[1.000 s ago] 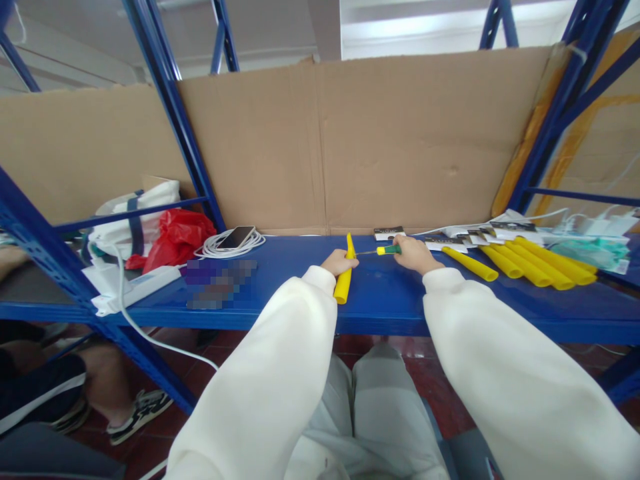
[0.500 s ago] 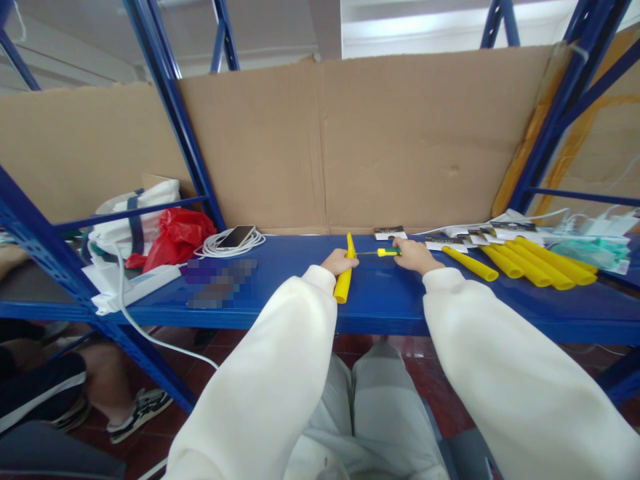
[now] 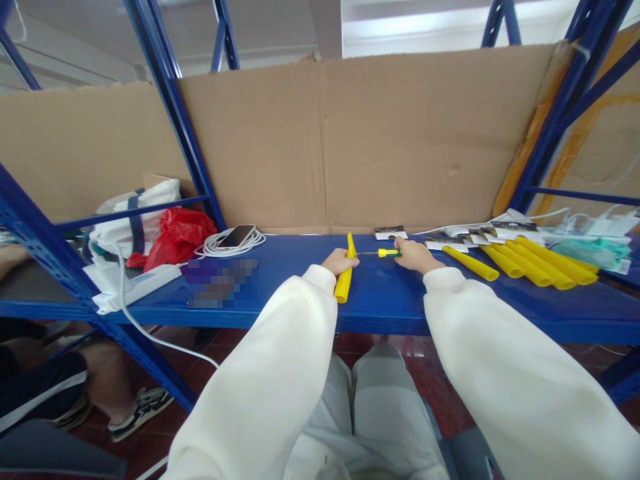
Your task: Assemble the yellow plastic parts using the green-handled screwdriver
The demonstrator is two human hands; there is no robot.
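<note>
My left hand (image 3: 339, 262) is closed around a yellow tapered tube (image 3: 343, 287) that stands nearly lengthwise over the blue shelf. In my right hand (image 3: 414, 255) is a screwdriver (image 3: 387, 253) with a yellow and green handle, my fingers wrapped round its right end. Its thin shaft points left, and the tip meets the side of the tube by my left fingers. Whether the tip sits in a screw or hole is too small to tell. Just behind my right hand lies a black and white card (image 3: 391, 233).
To the right, several yellow tubes (image 3: 545, 267) lie beside white packets. A green plastic bag (image 3: 593, 253) is farther right. On the left are a phone (image 3: 237, 236) on a coiled white cable, a red bag (image 3: 183, 235) and a power strip (image 3: 145, 283). Cardboard (image 3: 425, 140) stands behind.
</note>
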